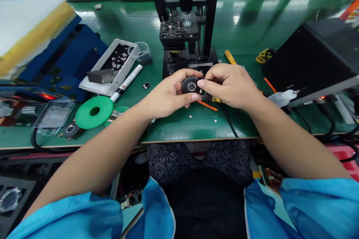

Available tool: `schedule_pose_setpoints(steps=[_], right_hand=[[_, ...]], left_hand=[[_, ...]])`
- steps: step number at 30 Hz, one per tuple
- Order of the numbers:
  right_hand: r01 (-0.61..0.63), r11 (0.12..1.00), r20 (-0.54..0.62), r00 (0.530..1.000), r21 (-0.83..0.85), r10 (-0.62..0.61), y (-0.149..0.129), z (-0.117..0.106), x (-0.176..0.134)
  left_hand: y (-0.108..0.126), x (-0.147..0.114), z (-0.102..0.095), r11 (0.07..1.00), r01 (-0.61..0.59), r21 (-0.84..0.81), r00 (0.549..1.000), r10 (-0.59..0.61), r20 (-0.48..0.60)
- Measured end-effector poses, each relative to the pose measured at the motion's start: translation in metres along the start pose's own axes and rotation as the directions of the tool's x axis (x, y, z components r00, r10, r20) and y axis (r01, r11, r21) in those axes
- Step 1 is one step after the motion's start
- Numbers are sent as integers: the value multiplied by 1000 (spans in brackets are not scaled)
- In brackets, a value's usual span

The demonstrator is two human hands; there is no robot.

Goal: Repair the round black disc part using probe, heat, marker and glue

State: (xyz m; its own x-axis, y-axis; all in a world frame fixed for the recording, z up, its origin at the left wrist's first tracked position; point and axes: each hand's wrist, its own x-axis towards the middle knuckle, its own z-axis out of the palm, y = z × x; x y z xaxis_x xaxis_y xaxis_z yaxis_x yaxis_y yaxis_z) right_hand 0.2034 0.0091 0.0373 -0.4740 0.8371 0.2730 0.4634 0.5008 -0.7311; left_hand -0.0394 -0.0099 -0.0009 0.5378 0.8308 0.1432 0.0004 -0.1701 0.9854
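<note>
A small round black part with a metallic centre [191,85], perhaps a watch movement or case, is gripped at its edge by my left hand [171,93], thumb below and fingers behind. My right hand [228,84] meets it from the other side, with thumb and forefinger pinched at its right rim. Whether something tiny sits in that pinch is too small to tell. Both hands are just above the green bench, in front of a black press [183,37]. Beneath them lies an orange stick [207,105], partly hidden by the fingers.
On the left are a white tray [112,65] of small parts, a marker [127,82], a green spool [94,112] and another round black part [72,130]. A black box [311,56] and a needle-tipped bottle [283,98] stand right. A yellow-handled tool [230,58] lies beyond my right hand.
</note>
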Motion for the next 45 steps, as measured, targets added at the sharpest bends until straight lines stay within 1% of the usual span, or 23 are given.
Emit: schedule_pose_setpoints(steps=[5,10,15,19,23,27,32,35,39,42,45], right_hand=[[-28,999,30,999,18,28,1,-1,0],[-10,1000,4,1000,-6,10,1,0,1],[9,1000,36,999,0,-9,1,2,0],[24,996,40,999,-83,-20,2,3,0],[28,985,65,998,-169,-17,3,3,-1],[27,977,75,997,-211,-12,4,3,-1],[26,981,72,997,-195,-12,5,4,0],[2,981,53,999,-194,8,4,5,0],[-3,981,59,998,-195,15,3,5,0],[-6,987,78,997,-161,19,4,5,1],[-24,995,89,996,-97,32,3,3,1]], left_hand=[[-2,0,-2,998,-17,-53,999,15,-28],[-5,1,-2,996,-24,-81,999,22,-29],[-6,1,-3,999,-48,-21,997,47,-54],[-10,1,-3,995,-94,25,993,96,-64],[-16,1,-4,990,-121,73,991,124,-48],[-17,1,-3,985,-117,128,991,124,-49],[-14,-2,0,967,-45,252,991,75,-111],[-12,-5,1,925,-68,373,988,116,-106],[-4,-7,5,832,-120,541,977,196,-84],[4,-7,7,781,-112,614,980,189,-61],[8,-7,7,755,-100,648,982,179,-58]])
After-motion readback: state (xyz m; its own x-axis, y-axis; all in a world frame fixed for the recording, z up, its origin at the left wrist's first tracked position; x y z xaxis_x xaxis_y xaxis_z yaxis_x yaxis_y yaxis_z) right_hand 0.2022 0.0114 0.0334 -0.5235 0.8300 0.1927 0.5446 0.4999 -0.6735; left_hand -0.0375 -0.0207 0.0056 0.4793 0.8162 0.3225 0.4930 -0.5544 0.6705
